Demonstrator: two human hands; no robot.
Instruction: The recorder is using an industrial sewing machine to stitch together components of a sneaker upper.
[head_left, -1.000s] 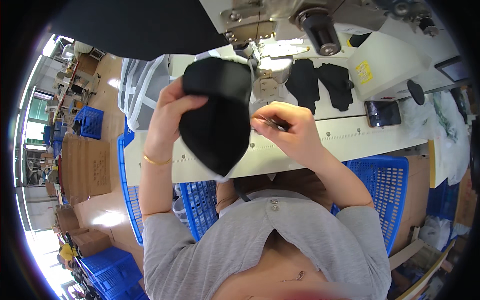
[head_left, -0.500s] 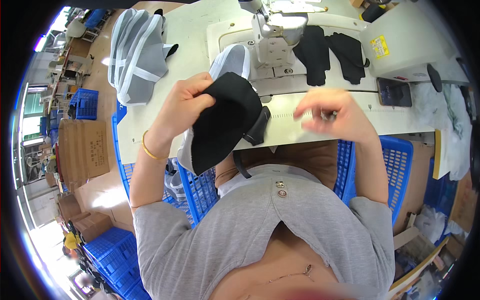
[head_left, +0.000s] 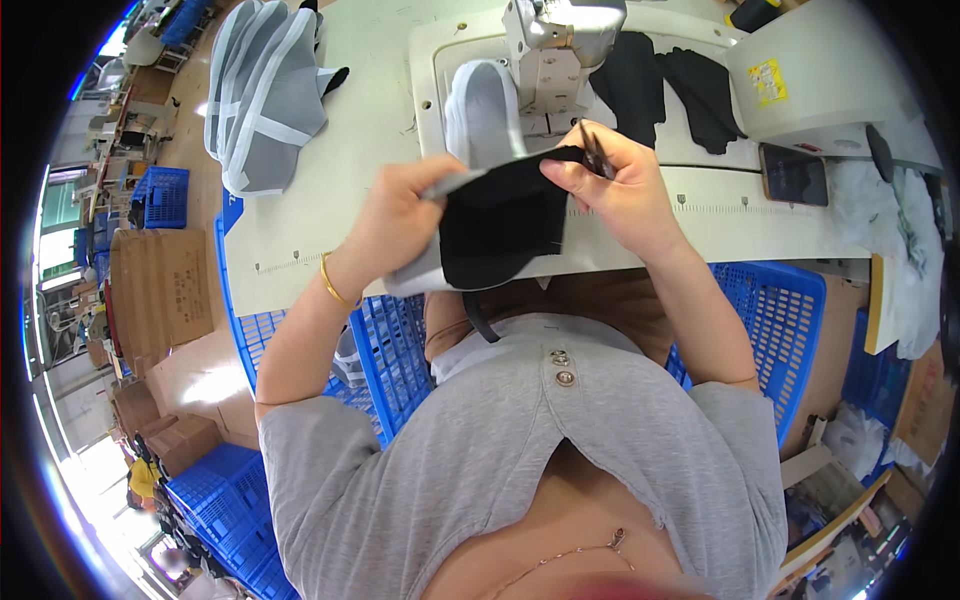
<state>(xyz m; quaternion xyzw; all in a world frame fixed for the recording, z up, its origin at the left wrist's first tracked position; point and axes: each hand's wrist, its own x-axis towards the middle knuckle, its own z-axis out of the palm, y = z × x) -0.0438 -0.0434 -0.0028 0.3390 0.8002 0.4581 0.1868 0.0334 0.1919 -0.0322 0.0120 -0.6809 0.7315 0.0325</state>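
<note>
My left hand is closed on the left side of a black and light grey fabric piece, which hangs over the table's front edge. Its black face is toward me, with grey showing at the lower left. My right hand pinches the upper right corner of the same piece. Dark, pointed thread snips stick up from between the right fingers. Behind the hands, grey pieces with white edging lie at the sewing machine. A dark strap hangs below the held piece.
A stack of grey pieces with white binding lies at the table's left. Black fabric pieces and a phone are on the right. Blue baskets stand beneath the table on both sides. A carton is on the floor at left.
My right hand has moved left and up and now grips the fabric's corner. The piece has been turned and stretched between both hands. The snips now point upward.
</note>
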